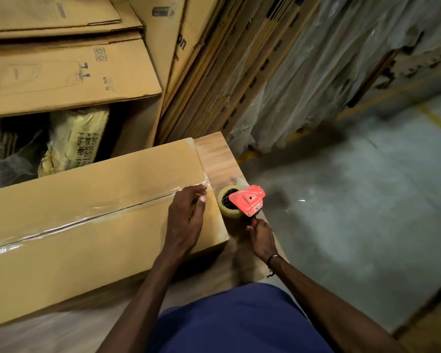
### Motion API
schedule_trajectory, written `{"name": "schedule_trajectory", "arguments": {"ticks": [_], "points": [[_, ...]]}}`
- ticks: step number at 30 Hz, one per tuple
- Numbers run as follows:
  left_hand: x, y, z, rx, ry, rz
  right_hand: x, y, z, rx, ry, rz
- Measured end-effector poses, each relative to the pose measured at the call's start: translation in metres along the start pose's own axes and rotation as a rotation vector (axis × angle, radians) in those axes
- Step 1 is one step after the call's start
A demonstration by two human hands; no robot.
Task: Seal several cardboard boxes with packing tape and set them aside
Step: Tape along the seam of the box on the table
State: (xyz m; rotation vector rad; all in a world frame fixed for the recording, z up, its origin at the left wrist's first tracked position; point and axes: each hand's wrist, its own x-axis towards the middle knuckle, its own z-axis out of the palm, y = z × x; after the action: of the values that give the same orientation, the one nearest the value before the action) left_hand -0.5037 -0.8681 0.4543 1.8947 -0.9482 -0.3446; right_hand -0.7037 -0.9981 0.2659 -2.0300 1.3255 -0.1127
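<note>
one long cardboard box (92,225) lies on a wooden table (219,159), its top seam covered by a strip of clear tape (61,224) running to the right end. left hand (186,220) rests flat on the box near that end, fingers relaxed and straight, tips at the tape's edge. right hand (262,240) grips the handle of a red tape dispenser (242,203) (its clear roll faces the box), just beside the box's end, over the table. more cardboard boxes (69,75) sit stacked behind.
</note>
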Motion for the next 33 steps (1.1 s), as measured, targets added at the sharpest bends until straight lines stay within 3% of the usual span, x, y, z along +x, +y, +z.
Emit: {"name": "schedule_trajectory", "arguments": {"ticks": [9, 19, 21, 24, 26, 27, 30, 33], "points": [[-0.008, -0.009, -0.011, 0.071, -0.059, 0.115, -0.007, 0.014, 0.024, 0.179, 0.035, 0.046], [-0.004, -0.016, -0.028, 0.128, -0.117, 0.159, -0.014, 0.015, 0.015, 0.105, -0.026, 0.109], [-0.003, -0.019, -0.032, 0.138, -0.12, 0.158, -0.023, -0.001, -0.002, 0.121, 0.054, 0.14], [-0.001, -0.02, -0.037, 0.159, -0.112, 0.158, -0.036, -0.037, -0.037, 0.269, 0.379, 0.189], [-0.001, -0.019, -0.04, 0.202, -0.111, 0.178, -0.035, -0.074, -0.06, 0.383, 0.573, 0.09], [0.0, -0.019, -0.04, 0.231, -0.111, 0.178, -0.03, -0.097, -0.07, 0.429, 0.59, 0.03], [0.002, -0.019, -0.039, 0.302, -0.125, 0.156, -0.011, -0.171, -0.089, 0.485, 0.34, -0.081], [0.003, -0.023, -0.037, 0.35, -0.155, 0.17, -0.001, -0.221, -0.081, 0.38, 0.062, -0.144]]}}
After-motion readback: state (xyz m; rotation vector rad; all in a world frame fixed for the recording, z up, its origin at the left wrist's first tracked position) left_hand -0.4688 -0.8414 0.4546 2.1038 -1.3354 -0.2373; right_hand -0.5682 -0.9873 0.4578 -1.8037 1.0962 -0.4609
